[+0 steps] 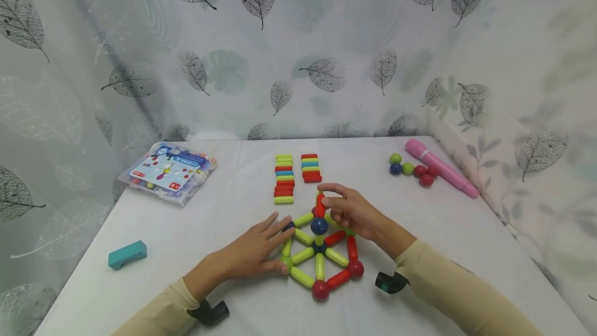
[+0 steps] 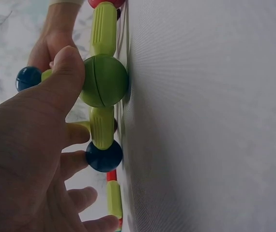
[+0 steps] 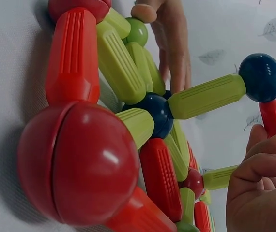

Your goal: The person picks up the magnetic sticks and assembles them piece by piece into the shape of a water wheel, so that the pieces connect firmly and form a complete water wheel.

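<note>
A wheel-shaped frame of magnetic sticks and balls lies on the table, with a dark blue hub ball (image 1: 319, 248). From the hub rises a yellow-green stick (image 3: 208, 96) topped by a blue ball (image 1: 319, 226). My right hand (image 1: 354, 211) pinches a red magnetic stick (image 1: 320, 205), whose end meets that top ball. Fingers spread, my left hand (image 1: 249, 250) rests at the frame's left side. Its thumb touches a green ball (image 2: 104, 81) and a finger reaches a blue rim ball (image 2: 104, 155). Behind the red stick, another yellow-green stick (image 3: 219, 177) stands on a red ball (image 3: 193, 182).
Two rows of loose sticks (image 1: 284, 180) lie behind the frame. Several loose balls (image 1: 408, 168) sit at the back right beside a pink marker-shaped tube (image 1: 440, 167). A clear toy box (image 1: 170, 172) is at the back left, a teal block (image 1: 127, 254) at the left.
</note>
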### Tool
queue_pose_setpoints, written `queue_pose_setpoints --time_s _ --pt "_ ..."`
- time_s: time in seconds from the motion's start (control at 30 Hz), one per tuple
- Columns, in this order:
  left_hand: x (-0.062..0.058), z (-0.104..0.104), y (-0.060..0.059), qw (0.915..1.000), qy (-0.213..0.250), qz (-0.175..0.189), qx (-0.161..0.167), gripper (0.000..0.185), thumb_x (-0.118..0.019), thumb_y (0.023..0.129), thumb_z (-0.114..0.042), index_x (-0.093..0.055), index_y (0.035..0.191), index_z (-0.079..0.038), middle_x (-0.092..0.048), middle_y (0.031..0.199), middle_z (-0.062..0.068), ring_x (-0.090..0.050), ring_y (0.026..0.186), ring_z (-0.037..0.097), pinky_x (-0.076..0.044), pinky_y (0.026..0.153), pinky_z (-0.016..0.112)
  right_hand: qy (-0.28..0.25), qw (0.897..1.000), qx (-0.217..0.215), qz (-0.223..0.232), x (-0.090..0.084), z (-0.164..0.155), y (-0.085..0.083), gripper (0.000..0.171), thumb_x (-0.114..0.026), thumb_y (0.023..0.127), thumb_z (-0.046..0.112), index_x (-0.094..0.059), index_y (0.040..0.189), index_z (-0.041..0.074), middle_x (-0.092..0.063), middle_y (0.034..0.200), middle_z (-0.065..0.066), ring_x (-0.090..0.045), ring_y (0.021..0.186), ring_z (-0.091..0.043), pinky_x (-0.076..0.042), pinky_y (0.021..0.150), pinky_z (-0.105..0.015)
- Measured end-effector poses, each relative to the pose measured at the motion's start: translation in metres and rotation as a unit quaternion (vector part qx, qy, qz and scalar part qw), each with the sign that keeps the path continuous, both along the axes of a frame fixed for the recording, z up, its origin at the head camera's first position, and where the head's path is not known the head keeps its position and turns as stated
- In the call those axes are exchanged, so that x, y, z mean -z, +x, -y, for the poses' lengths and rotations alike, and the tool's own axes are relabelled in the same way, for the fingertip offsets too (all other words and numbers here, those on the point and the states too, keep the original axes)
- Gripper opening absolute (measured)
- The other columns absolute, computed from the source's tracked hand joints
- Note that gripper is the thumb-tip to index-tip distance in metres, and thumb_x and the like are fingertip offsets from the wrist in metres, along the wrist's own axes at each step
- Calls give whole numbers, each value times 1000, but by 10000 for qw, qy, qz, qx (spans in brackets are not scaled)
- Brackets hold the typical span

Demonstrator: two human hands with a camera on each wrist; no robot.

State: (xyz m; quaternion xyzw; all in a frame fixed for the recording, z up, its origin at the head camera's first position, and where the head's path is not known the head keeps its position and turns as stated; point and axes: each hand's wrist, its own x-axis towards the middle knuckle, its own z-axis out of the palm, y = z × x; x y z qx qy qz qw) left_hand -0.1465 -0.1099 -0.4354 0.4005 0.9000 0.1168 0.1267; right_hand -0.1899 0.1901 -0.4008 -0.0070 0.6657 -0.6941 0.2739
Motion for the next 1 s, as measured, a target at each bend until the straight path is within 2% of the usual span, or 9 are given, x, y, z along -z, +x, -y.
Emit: queue_pose_setpoints --time_s 0.27,0.53,0.7,1.0 --pt "0 0 0 10000 56 -18 18 89 -54 91 -72 -29 162 -24 -16 171 1 -8 158 35 -29 121 56 18 9998 -121 -146 2 0 -1 59 -64 100 31 -43 153 16 -51 73 -2 -44 59 -13 -37 51 -20" --pt "2 0 -1 10000 48 6 -35 89 -54 90 -73 -30 162 -25 -16 171 -1 -8 158 35 -30 120 56 176 9997 11 -150 2 2 -1 59 -68 98 33 -46 151 21 -57 85 -6 -46 60 -15 -36 50 -20" --pt "2 0 -1 10000 35 30 -50 89 -54 90 -73 -29 162 -26 -16 171 -1 -7 158 35 -29 120 56 244 9992 -129 -301 2 8 -1 59 -70 96 36 -48 149 23 -54 83 -3 -47 61 -16 -37 51 -21" --pt "3 0 -1 10000 -3 46 -41 89 -54 90 -73 -29 162 -26 -15 171 -2 -6 158 34 -29 121 56 84 9997 114 -208 3 6 1 53 -68 98 32 -50 147 23 -55 76 -2 -45 61 -15 -36 51 -21"
